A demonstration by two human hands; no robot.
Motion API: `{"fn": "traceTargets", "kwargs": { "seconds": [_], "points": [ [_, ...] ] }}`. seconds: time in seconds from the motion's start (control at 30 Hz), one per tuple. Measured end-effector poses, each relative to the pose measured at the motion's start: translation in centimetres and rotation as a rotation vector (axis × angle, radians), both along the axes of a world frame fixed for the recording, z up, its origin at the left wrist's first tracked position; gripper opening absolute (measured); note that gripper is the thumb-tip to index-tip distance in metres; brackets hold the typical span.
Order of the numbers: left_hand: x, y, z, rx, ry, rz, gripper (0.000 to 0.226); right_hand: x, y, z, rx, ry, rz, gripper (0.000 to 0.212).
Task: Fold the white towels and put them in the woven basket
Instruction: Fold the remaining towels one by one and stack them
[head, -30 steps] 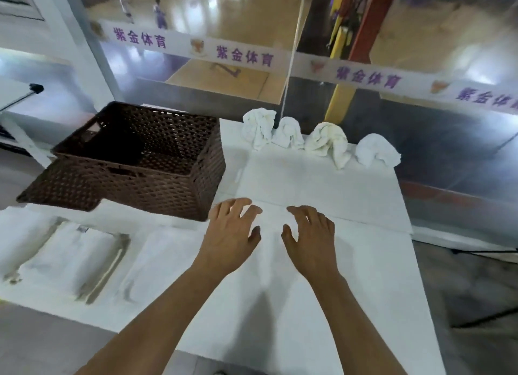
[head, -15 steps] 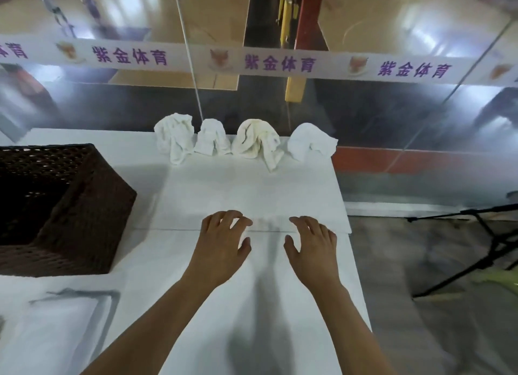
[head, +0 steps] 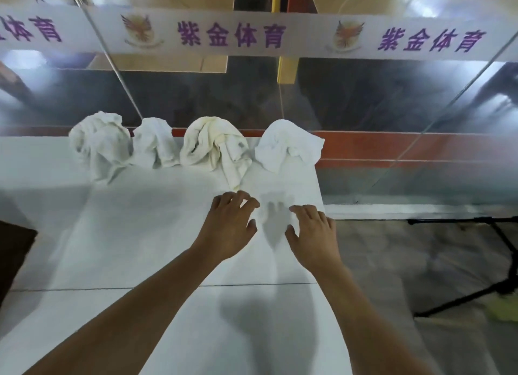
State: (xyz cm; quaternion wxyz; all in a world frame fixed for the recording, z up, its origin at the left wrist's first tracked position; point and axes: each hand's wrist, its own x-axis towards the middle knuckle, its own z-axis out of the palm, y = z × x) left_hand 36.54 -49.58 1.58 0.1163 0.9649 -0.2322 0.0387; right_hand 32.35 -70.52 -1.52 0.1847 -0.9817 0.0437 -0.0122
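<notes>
Towels (head: 215,147) on white table (head: 126,234)

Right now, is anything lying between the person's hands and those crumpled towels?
Nothing visible. Only bare white table lies between the left hand, the right hand and the nearest crumpled towel.

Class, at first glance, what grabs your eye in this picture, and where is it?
Four crumpled white towels sit in a row along the table's far edge. Just before them, the left hand and right hand reach forward, open and empty. Behind, a white banner with purple characters crosses the glass wall.
</notes>
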Motion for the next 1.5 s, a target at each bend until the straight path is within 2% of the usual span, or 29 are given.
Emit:
{"fn": "traceTargets", "kwargs": {
  "seconds": [0.17, 0.43, 0.6, 0.67, 0.83, 1.03, 1.37, 1.5],
  "points": [
    [6.7, -3.6, -3.6, 0.007, 0.079, -0.015, 0.048, 3.8, -2.4, -3.6, -0.049, 0.087, 0.034, 0.050],
    [17.0, -6.6, -8.1, 0.049, 0.156, 0.106, 0.060, 6.2, -4.3, -7.8, -0.053, 0.169, 0.062, 0.061],
    [20.6, -8.1, -10.0, 0.112, 0.401, 0.136, 0.061, 4.9, -3.7, -9.2, -0.038, 0.171, 0.033, 0.058],
    [20.5, -8.3, -10.1, 0.081, 0.421, 0.137, 0.056, 4.6, -3.6, -9.4, -0.022, 0.184, 0.022, 0.062],
    [14.8, -8.0, -9.8, 0.046, 0.386, 0.044, 0.051, 4.7, -3.5, -8.9, 0.041, 0.234, -0.008, 0.066],
    [5.0, -5.7, -9.6, 0.039, 0.360, -0.018, 0.054, 3.5, -3.4, -7.4, 0.126, 0.115, -0.184, 0.042],
    [-12.8, 1.1, -9.9, -0.160, 0.358, 0.159, 0.054, -1.9, -2.2, -6.2, 0.157, 0.076, -0.224, 0.039],
    [-19.4, 3.8, -9.5, -0.125, 0.383, 0.159, 0.055, -3.8, -0.1, -5.3, 0.272, 0.036, -0.380, 0.043]
  ]
}}
